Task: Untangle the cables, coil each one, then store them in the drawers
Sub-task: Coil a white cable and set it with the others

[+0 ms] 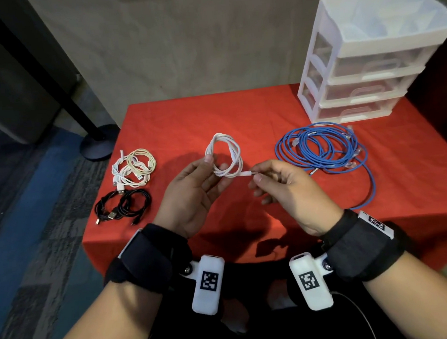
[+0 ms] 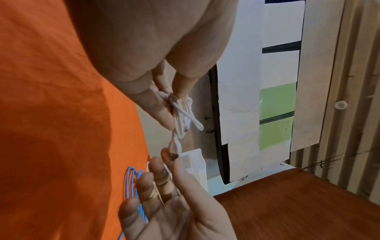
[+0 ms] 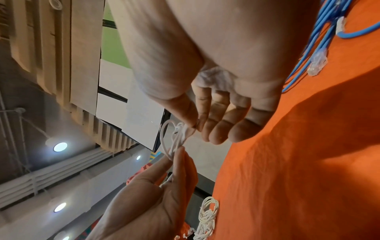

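Observation:
My left hand holds a small coil of white cable upright above the red table, thumb and fingers pinching its lower left side. My right hand pinches the coil's free plug end between thumb and forefinger, just right of the coil. In the left wrist view my left hand grips the bunched white cable, and the right hand's fingertips close on the plug below it. The right wrist view has my right hand pinching the white cable.
A loose pile of blue network cable lies to the right. White and cream coils and black coils lie at the left. A clear three-drawer unit stands at the back right, drawers closed. The red tablecloth covers the table.

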{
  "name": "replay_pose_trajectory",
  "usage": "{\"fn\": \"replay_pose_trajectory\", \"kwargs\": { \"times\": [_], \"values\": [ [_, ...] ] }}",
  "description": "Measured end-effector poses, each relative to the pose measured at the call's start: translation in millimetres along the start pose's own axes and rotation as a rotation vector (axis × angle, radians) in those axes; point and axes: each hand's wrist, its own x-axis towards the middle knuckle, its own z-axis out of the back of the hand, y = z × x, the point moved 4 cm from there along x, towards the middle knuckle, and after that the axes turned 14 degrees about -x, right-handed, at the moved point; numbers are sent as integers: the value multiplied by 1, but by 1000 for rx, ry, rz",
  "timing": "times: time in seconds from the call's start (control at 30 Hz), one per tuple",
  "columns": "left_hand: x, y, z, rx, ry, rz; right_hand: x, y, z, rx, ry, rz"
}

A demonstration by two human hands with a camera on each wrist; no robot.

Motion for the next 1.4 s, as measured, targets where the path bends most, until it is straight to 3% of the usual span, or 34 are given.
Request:
{"fn": "replay_pose_trajectory", "kwargs": {
  "times": [0.23, 0.47, 0.6, 0.83, 0.97, 1.1, 1.23, 1.4],
  "values": [
    [-1, 11, 7, 128, -121, -160, -8, 4, 5, -54, -49, 126],
    [-5, 11, -6, 743, -238, -565, -13, 24, -2, -215, -87, 315],
    [2, 12, -1, 910, -251, -620, -15, 22, -9, -202, -93, 307],
    [5, 14, 2, 1043, -177, -738, -18, 18, -11, -210, -114, 357],
    [1, 10, -7, 1083, -82, -848, -15, 15, -13, -58, -74, 330],
    [-1, 6, -7, 1043, -4, -815, -15, 13, -18, 121, -33, 274],
    [-2, 15, 1, 717, 3, -520, -16, 14, -17, 269, 2, 222],
    [-4, 23, 7, 599, -59, -434, -16, 13, -14, 306, 98, 156]
  ]
}}
